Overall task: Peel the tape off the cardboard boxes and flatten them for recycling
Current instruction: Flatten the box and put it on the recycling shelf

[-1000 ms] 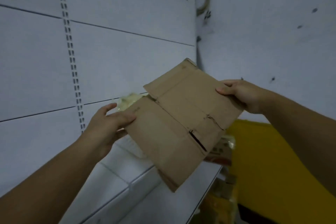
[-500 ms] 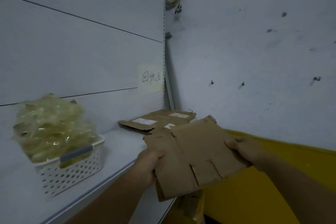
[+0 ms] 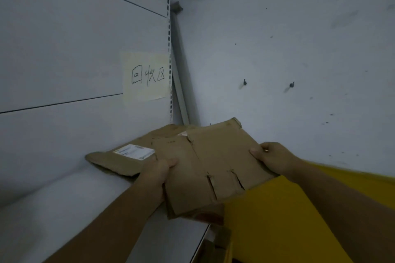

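Left hand (image 3: 158, 174) and right hand (image 3: 275, 158) gripped a flattened brown cardboard box (image 3: 213, 162); a flat brown cardboard pile (image 3: 115, 161) lay just beyond the left fingers (image 3: 171, 162).

We have bare shelf (image 3: 64, 198) open at the near left. Far right, a flattened box (image 3: 115, 162) lies in the corner against the back panel (image 3: 64, 60); the side wall (image 3: 277, 49) closes the right, and our held cardboard (image 3: 213, 156) hides that box's right part.
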A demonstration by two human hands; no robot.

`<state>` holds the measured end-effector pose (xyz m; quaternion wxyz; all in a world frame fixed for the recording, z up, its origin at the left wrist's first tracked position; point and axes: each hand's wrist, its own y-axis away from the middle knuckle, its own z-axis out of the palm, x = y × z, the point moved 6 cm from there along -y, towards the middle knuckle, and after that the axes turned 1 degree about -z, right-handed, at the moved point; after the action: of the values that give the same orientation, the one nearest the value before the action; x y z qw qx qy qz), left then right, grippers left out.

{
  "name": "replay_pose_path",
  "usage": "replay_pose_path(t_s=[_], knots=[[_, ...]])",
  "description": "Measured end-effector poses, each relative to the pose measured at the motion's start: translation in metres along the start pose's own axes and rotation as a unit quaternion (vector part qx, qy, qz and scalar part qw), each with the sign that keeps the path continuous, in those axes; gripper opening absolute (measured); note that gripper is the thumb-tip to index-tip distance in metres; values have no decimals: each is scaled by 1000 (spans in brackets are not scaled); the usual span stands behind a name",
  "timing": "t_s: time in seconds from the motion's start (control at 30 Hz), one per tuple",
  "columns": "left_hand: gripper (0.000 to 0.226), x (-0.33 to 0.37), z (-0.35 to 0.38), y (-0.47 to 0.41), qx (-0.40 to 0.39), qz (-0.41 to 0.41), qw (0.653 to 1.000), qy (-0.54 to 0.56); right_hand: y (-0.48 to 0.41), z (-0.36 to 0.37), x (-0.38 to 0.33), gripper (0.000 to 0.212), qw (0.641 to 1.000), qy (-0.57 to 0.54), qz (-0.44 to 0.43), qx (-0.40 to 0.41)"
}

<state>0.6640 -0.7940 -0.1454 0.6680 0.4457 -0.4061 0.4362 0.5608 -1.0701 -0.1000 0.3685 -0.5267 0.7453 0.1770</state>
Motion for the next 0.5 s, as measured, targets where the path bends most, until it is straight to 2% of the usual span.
replay_pose_path(t_s=[0.1,0.27,0.37,0.5], knots=[[79,-1,19,-27,43,-5,999,-3,-43,-7,13,41,999,7,-33,3],[62,1,59,-55,55,1,998,37,-112,-26,34,27,992,20,-109,60],[53,8,64,-62,95,4,995,33,-154,-19,33,22,989,18,-139,41],[34,28,38,-64,189,40,981,-5,-199,18,9,23,985,-20,-172,-11]])
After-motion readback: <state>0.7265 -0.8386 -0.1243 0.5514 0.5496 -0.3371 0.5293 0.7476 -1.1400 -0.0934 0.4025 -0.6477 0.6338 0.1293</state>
